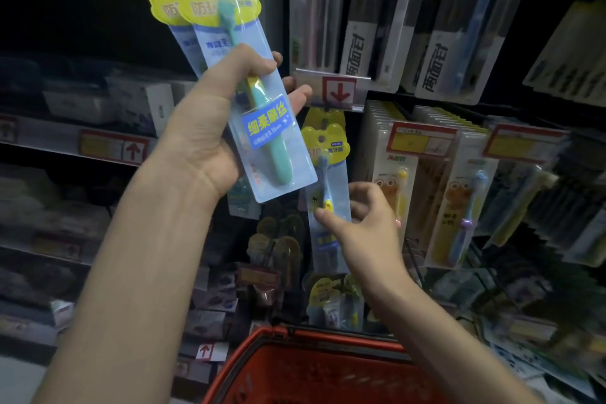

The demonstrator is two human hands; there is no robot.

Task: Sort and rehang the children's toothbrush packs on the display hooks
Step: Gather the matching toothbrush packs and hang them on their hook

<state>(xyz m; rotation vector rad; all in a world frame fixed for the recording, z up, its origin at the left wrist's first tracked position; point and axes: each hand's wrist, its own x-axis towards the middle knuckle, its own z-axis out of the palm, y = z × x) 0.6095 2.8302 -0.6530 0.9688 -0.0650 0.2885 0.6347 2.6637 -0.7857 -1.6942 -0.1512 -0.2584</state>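
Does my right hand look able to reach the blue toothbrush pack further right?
Probably yes: the right hand has open space toward the blue toothbrush pack, but it must release the yellow-handled pack it pinches.

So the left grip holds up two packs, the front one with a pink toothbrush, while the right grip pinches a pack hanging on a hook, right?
Not quite. The head view shows the toothbrush in the front pack is teal, not pink. The rest holds: the left grip holds up two packs and the right grip pinches the hanging pack.
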